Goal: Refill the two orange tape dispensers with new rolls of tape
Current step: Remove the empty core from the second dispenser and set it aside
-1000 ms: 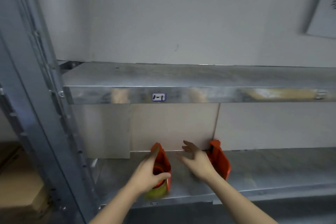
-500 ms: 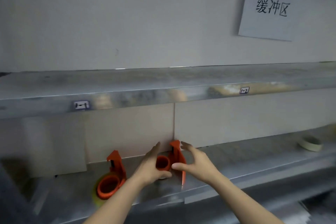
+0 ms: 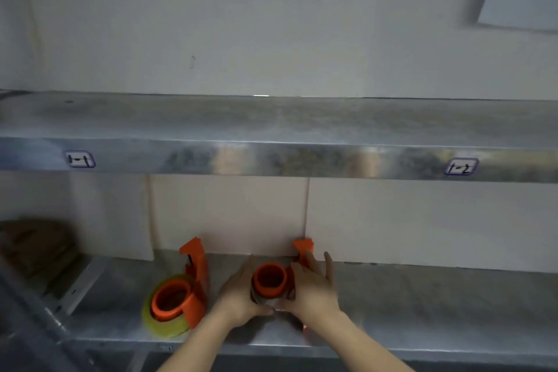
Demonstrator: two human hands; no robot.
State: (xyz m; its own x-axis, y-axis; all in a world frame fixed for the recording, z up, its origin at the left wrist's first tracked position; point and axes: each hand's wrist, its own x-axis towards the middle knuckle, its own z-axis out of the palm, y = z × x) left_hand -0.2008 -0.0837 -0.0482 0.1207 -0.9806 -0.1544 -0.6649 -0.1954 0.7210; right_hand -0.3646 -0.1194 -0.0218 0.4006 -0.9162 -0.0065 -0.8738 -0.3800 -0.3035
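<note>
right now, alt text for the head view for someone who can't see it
The left hand and right hand hold an orange dispenser on a metal shelf. A second dispenser, carrying a yellowish roll, sits to its left, untouched.

left hand [image 3: 238, 296] — cupping orange dispenser [image 3: 268, 279], thumb below | right hand [image 3: 314, 290] — likewise, fingers up | forearms converging

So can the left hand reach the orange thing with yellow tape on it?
Probably yes. The dispenser with yellow tape stands right beside the left hand, nothing between them, but that hand grips the other dispenser now.
</note>
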